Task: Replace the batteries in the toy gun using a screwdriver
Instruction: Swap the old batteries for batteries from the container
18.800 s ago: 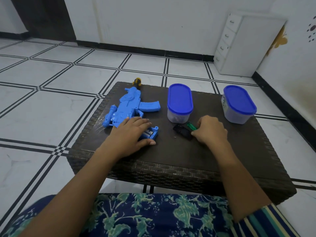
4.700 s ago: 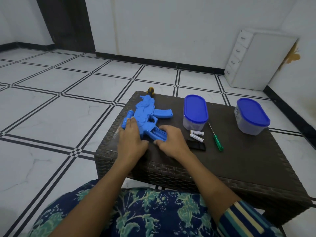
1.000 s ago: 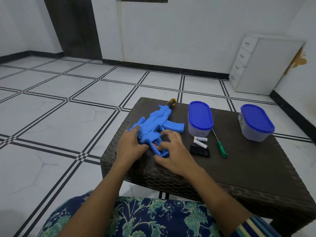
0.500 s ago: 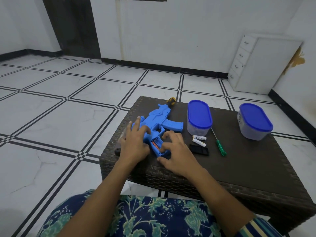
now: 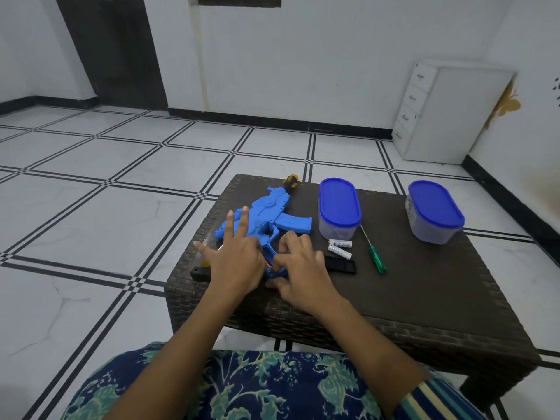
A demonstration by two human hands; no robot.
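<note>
The blue toy gun (image 5: 270, 213) lies on the dark wicker table (image 5: 394, 298), muzzle pointing away. My left hand (image 5: 236, 259) lies over its rear part, palm down, fingers spread and lifted. My right hand (image 5: 298, 274) has its fingertips pinched at the gun's open battery compartment, where an orange strip (image 5: 268, 259) shows. Two white batteries (image 5: 341, 248) lie to the right of the gun. A black cover (image 5: 341, 266) sits just in front of them. The green-handled screwdriver (image 5: 374, 254) lies further right.
Two clear containers with blue lids stand on the table, one (image 5: 339, 212) behind the batteries and one (image 5: 435, 212) at the far right. A small black and yellow object (image 5: 200, 271) sticks out at the table's left edge. A white drawer cabinet (image 5: 439, 113) stands against the wall.
My left hand has lifted and spread its fingers above the gun. My right hand stays at the battery compartment. The batteries, cover and screwdriver have not moved.
</note>
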